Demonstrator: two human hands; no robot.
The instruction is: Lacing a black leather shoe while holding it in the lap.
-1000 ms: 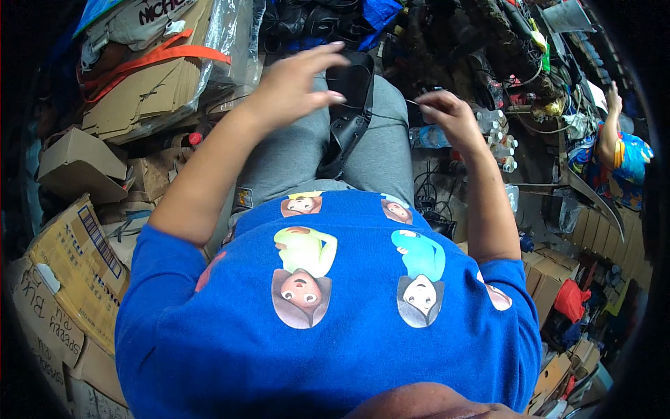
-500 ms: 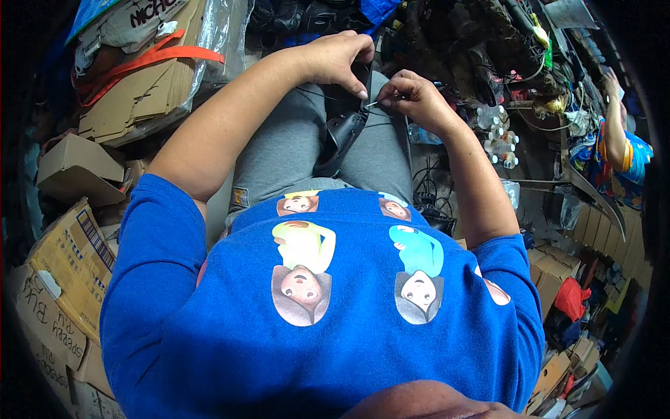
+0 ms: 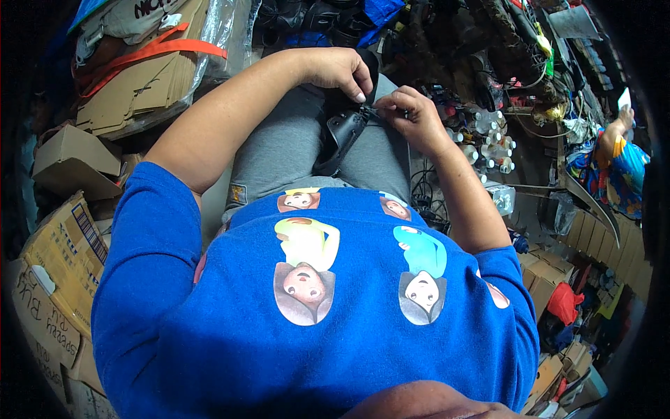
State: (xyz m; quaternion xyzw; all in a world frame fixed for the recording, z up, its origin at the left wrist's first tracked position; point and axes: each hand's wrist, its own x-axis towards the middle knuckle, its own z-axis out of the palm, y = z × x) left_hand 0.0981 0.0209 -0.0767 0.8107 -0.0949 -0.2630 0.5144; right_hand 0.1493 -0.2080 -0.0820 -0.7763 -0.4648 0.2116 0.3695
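A black shoe with a row of eyelets lies between my grey-trousered thighs, its opening toward my body. My left hand bends over its far part, the thumb and fingers closed on it near the eyelets. Just to the right, my right hand pinches a thin dark shoelace close to the upper eyelets. The fingertips of both hands are nearly together. How the lace runs under the left fingers is hidden.
Flattened cardboard with a red strap and an opened carton are at the left. Small bottles stand at the right, near a curved dark metal piece. Farther right sits another person in a colourful shirt.
My left hand has come nearer to my body, its fingers lower over the shoe. My right hand has shifted slightly down and right. The other person's arm at the far right has lowered.
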